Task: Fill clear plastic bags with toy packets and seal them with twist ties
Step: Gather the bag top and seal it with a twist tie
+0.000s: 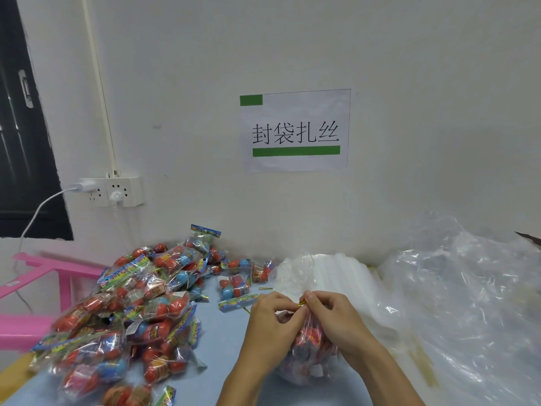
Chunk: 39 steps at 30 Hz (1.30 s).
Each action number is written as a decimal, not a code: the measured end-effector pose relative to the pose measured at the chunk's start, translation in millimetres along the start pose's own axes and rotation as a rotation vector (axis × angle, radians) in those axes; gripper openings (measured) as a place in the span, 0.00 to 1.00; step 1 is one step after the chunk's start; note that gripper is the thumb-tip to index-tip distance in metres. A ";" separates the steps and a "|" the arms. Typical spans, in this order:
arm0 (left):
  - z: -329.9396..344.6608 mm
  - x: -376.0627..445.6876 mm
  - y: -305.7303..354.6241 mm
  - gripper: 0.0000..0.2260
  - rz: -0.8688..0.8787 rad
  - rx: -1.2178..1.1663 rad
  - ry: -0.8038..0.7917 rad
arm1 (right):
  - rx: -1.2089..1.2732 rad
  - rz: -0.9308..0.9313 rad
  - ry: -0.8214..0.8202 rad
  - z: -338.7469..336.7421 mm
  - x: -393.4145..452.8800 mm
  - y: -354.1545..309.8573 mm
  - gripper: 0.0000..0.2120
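Observation:
A clear plastic bag (310, 356) stuffed with red toy packets stands on the light blue table, its gathered neck held between both hands. My left hand (273, 326) grips the neck from the left. My right hand (332, 320) pinches a gold twist tie (302, 303) at the neck, fingers curled. The bag's loose top (295, 271) fans up behind my fingers. A big heap of toy packets (131, 315) with red and blue eggs lies to the left.
A stack of flat clear bags (345, 276) lies behind the hands. Crumpled plastic sheeting (468, 303) fills the right side. Loose twist ties (265, 288) lie on the table (222, 347). A pink stool (35, 288) stands at the left, a wall socket (114, 190) above it.

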<state>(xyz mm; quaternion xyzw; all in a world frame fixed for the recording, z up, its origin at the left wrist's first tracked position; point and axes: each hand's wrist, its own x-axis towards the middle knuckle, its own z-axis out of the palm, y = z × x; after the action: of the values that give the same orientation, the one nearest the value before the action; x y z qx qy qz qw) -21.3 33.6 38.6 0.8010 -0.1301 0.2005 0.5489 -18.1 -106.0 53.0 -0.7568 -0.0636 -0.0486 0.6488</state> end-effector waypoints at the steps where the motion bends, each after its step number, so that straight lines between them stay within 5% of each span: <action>1: -0.1 -0.5 0.6 0.03 0.006 0.014 0.012 | 0.010 -0.002 -0.008 0.4 -0.6 -0.5 0.15; 16: -0.9 -2.5 4.9 0.07 0.048 0.052 0.032 | 0.125 -0.005 -0.018 1.4 -2.0 -3.8 0.09; 32: -8.6 -2.2 7.6 0.08 0.054 0.186 0.067 | 0.000 -0.062 0.023 2.7 -2.7 -4.5 0.14; 39: -7.2 -3.3 12.2 0.09 0.086 0.178 0.108 | -0.060 -0.096 0.027 4.5 -2.8 -4.8 0.09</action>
<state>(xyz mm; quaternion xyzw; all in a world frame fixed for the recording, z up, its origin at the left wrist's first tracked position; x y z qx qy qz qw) -30.7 35.8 49.4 0.8282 -0.1163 0.2777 0.4727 -21.7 -100.9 56.5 -0.7712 -0.0894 -0.0918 0.6236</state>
